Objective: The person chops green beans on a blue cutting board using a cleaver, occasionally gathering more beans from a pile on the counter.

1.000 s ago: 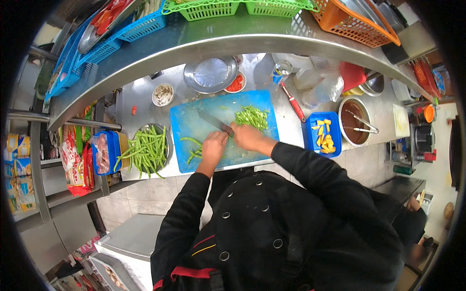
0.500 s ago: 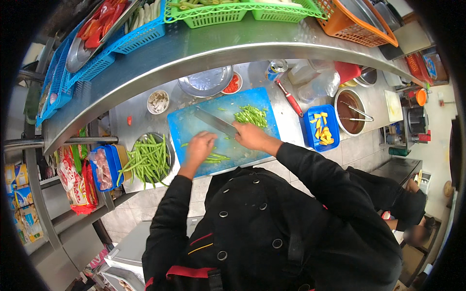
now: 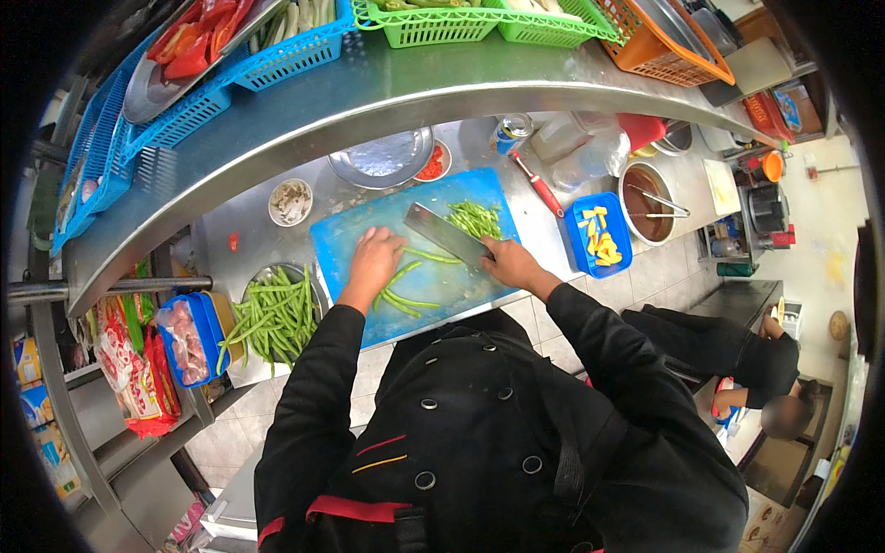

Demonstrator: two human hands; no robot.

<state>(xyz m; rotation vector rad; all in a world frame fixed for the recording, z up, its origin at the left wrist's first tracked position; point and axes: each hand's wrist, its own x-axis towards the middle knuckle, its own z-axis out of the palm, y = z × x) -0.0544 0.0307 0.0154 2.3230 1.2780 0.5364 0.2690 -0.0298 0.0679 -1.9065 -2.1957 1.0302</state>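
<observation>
Right fingers [image 3: 495,251] clasp broad steel knife [image 3: 444,232], likely for control.
Left fingers [image 3: 392,241] by slim green beans [image 3: 433,255]; whether pinching, I can't tell.

The knife [image 3: 447,232] has a broad, long, straight blade of dull grey metal. It slants over the cutting board [image 3: 470,286], squared-off tip toward the far left and heel toward the near right; its handle is mostly hidden. The board is a blue rectangle, paler and scuffed across the middle, lying flat on the table [image 3: 253,207] at a slight angle. Just beyond the blade, on the board's far right part, sits a loose heap of sliced beans [image 3: 475,221], thin and bright green. One slender whole bean [image 3: 431,255] stretches toward the blade's near side. Nearer the board's front edge, several uncut beans [image 3: 410,300] lie spread apart, slightly curved, their left ends close together.
</observation>
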